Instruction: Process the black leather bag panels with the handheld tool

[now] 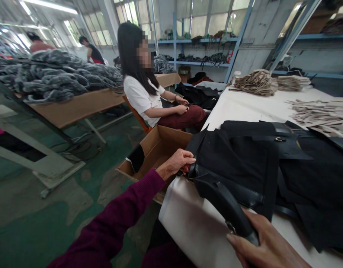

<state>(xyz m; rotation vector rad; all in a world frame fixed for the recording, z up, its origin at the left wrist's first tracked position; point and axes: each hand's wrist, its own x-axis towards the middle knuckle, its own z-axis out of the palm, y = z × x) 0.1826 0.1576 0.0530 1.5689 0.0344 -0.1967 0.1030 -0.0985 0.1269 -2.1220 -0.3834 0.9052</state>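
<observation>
My right hand (260, 238), at the lower right, is wrapped round the grip of a black curved handheld tool (224, 201). The tool's far end reaches the near left corner of the black fabric pieces (235, 160) on the white table. At that same corner, my left hand (178, 160) has its fingers pinched together at the fabric's edge. Small reddish and gold-coloured bits show just under those fingers, too small to make out. A metal ring (279, 139) sits on the black fabric farther back.
An open cardboard box (151, 149) stands left of the white table (182, 208). Beyond it a person (143, 89) sits on a chair. Fabric strip bundles (255, 82) lie at the table's back; grey coils (60, 74) cover another table at left.
</observation>
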